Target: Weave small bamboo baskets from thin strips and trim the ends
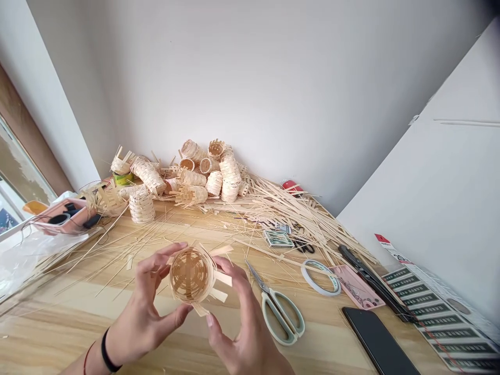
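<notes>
Between my hands is a small woven basket [190, 275], its open mouth turned up toward me, so the strips crossing at its bottom show. Loose strip ends stick out around its rim, mostly on the right. My left hand [150, 299] curls round the basket's left side, thumb below and fingers above. On the other side, my right hand [244, 317] has its fingers at the upper right strips and its thumb at the lower edge. Scissors [279, 312] with pale handles lie on the table just right of my right hand, blades slightly apart.
Several finished and part-woven baskets [230, 177] are heaped by the wall, beside a spread of loose strips [281, 200]. A tape roll [321, 277], a black utility knife [375, 281], a phone [378, 341] and a blade card [441, 323] lie right. A pink box [64, 221] stands left.
</notes>
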The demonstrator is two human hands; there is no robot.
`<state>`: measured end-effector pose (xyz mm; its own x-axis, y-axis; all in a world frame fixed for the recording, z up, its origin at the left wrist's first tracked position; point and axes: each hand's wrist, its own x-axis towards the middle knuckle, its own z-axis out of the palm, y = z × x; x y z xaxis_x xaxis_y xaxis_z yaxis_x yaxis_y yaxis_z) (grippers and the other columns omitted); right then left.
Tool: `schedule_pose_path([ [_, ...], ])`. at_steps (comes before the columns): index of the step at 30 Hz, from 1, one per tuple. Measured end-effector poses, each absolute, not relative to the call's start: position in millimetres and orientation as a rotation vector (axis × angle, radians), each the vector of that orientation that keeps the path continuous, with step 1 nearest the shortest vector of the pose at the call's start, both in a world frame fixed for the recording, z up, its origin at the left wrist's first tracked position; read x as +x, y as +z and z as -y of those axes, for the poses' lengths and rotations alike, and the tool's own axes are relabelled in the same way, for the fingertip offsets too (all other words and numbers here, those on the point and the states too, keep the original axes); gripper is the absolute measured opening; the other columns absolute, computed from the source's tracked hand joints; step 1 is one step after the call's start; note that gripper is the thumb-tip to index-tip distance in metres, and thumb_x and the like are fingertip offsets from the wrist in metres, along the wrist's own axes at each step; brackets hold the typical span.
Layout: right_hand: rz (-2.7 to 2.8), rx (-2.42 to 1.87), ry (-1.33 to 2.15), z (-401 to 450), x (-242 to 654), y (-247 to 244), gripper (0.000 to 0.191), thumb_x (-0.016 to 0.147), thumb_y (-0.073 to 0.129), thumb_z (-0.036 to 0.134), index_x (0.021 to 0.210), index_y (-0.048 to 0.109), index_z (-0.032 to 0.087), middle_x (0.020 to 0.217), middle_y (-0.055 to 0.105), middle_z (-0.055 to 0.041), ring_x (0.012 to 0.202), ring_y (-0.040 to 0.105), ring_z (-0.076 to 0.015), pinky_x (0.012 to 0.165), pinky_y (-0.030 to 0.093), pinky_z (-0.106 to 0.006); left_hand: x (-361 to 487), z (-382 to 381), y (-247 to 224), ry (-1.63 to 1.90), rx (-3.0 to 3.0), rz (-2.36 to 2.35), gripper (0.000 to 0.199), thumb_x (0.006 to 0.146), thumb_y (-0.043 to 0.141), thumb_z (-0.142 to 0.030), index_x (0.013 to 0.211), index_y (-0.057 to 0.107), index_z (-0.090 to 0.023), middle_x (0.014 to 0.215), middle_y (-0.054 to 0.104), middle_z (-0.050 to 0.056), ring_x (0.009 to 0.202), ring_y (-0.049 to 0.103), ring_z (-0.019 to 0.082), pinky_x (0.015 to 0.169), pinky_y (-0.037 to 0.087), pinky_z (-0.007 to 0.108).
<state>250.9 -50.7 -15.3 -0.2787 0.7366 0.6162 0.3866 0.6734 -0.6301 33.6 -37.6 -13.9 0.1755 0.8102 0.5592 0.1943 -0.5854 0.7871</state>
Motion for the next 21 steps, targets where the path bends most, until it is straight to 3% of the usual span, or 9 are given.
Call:
schedule_pose_path([
  [3,1.884,-0.876,0.585,51.3,252.0,-14.7,0.078,0.088,0.061,0.015,0.159,0.031,0.029,0.159,0.044,-0.0078,0.150,0.042,-0.0279,0.123,0.042,-0.042,32.1,37.3,-11.8,1.397,1.949,-0.976,0.066,0.091,0.068,-0.015,0.143,0.032,-0.037,0.154,0.044,0.016,0.144,0.050,0.038,0.104,0.056,0.059],
  [7,1.775,-0.817,0.707,44.7,250.8,-16.7,0.071,0.089,0.072,0.024,0.152,0.041,0.033,0.147,0.053,-0.0075,0.134,0.057,-0.0265,0.112,0.052,-0.039,28.6,36.9,-13.3,1.257,1.982,-1.055,0.080,0.087,0.074,-0.020,0.152,0.029,-0.036,0.156,0.044,0.016,0.141,0.053,0.039,0.109,0.053,0.059],
  [10,1.699,-0.792,0.811,40.2,249.7,-15.6,0.053,0.090,0.075,0.025,0.138,0.054,0.031,0.133,0.061,-0.0064,0.120,0.064,-0.0239,0.104,0.055,-0.037,25.8,35.7,-16.2,1.137,1.990,-1.099,0.088,0.084,0.080,-0.025,0.155,0.029,-0.035,0.155,0.044,0.016,0.141,0.051,0.040,0.115,0.047,0.060],
  [13,1.663,-0.809,0.916,38.8,249.7,-14.2,0.038,0.090,0.076,0.028,0.126,0.061,0.027,0.127,0.063,-0.0065,0.120,0.063,-0.0246,0.105,0.054,-0.039,24.5,34.6,-17.6,1.102,1.954,-1.074,0.090,0.085,0.080,-0.026,0.157,0.025,-0.035,0.154,0.045,0.015,0.141,0.050,0.040,0.118,0.043,0.061],
  [18,1.555,-0.835,1.047,38.0,250.9,-16.8,0.058,0.086,0.083,0.038,0.136,0.055,0.030,0.124,0.066,-0.0053,0.110,0.067,-0.0225,0.101,0.055,-0.038,24.7,33.6,-14.6,1.086,1.941,-1.004,0.090,0.082,0.081,-0.024,0.155,0.029,-0.037,0.151,0.047,0.013,0.136,0.055,0.039,0.118,0.043,0.062],
  [21,1.621,-0.842,1.049,35.8,252.4,-14.0,0.047,0.087,0.083,0.044,0.128,0.064,0.030,0.122,0.067,-0.0053,0.109,0.066,-0.0226,0.096,0.056,-0.036,24.5,33.5,-13.0,1.076,1.946,-0.992,0.092,0.078,0.082,-0.018,0.153,0.032,-0.038,0.150,0.050,0.012,0.130,0.060,0.038,0.116,0.046,0.060],
])
